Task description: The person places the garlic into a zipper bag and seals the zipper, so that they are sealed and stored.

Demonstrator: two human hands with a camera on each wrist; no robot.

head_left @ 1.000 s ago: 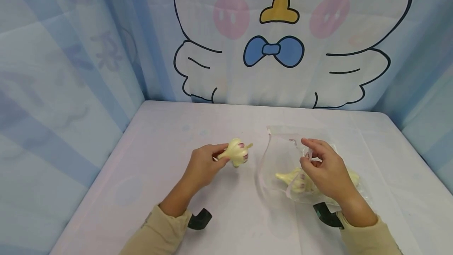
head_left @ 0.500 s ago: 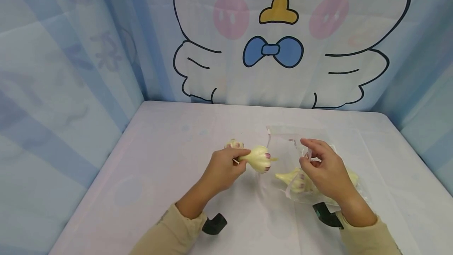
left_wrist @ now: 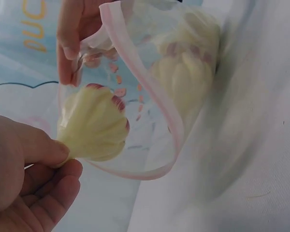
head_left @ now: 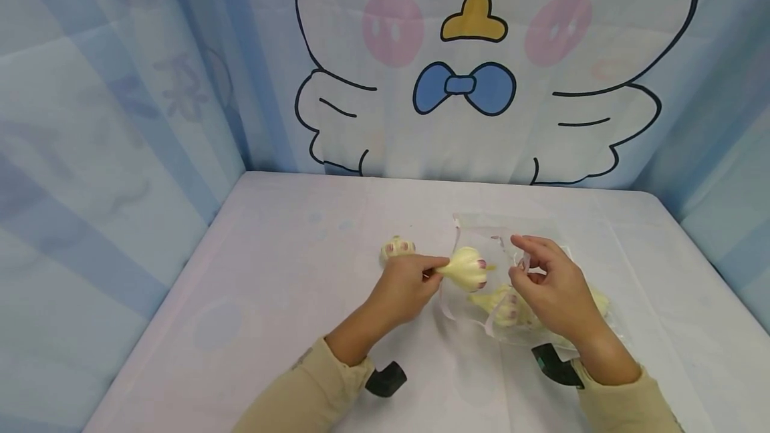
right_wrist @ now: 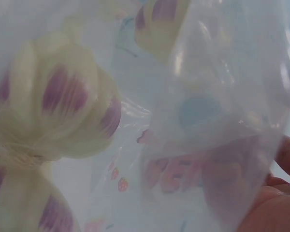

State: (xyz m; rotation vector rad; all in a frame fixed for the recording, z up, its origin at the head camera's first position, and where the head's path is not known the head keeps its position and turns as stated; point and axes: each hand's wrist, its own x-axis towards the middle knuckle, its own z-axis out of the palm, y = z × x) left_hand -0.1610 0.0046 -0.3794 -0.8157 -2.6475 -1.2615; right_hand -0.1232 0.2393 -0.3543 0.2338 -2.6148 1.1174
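In the head view my left hand (head_left: pixel 404 289) pinches a pale yellow garlic bulb (head_left: pixel 466 269) by its stem, its purple-tipped end pointing right. That bulb is right at the mouth of a clear zip bag (left_wrist: pixel 142 79) with a pink-edged opening, best seen in the left wrist view. My right hand (head_left: pixel 553 286) pinches the bag's upper edge between thumb and fingers and holds the mouth apart. Inside the bag lie more garlic bulbs (right_wrist: pixel 58 96), partly hidden behind my right hand in the head view. Red printing shows on the plastic.
Another garlic bulb (head_left: pixel 398 246) lies on the white-covered table (head_left: pixel 289 246), just beyond my left hand. Behind the table hangs a curtain (head_left: pixel 463 139) with a cartoon duck. Each wrist carries a black mount (head_left: pixel 386 379).
My left hand has carried the garlic bulb rightward to the bag's mouth. A bulb on the table behind that hand has come into view. My right hand stays in place on the bag.
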